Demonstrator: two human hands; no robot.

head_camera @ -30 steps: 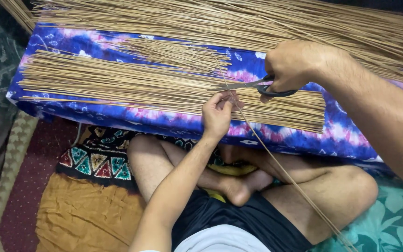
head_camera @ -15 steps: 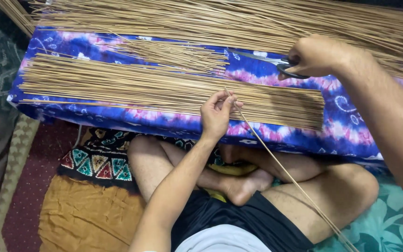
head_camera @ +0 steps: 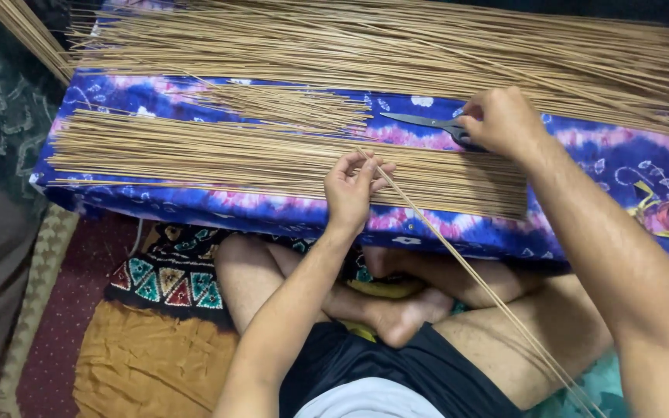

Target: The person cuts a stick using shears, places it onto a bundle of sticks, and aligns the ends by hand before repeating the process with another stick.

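Observation:
My left hand (head_camera: 352,187) pinches the top end of a long thin stick (head_camera: 474,279) that slants down to the right across my crossed legs. It hovers over the near pile of cut tan sticks (head_camera: 218,159) on a blue and purple patterned cushion (head_camera: 598,166). My right hand (head_camera: 501,122) rests on the cushion to the right, closed on the handles of scissors (head_camera: 420,121) whose blades point left and lie flat on the fabric. A small middle bunch of short sticks (head_camera: 288,104) lies just left of the blades.
A large heap of long uncut sticks (head_camera: 396,50) fills the far side of the cushion. More sticks lean at the top left corner (head_camera: 25,35). Below the cushion lie a patterned mat (head_camera: 164,271), an orange cloth (head_camera: 141,364) and a dark red rug (head_camera: 63,325).
My right hand carried the scissors up and right, away from the near pile, and set them down on the cushion. My left hand kept its place, holding the long stick.

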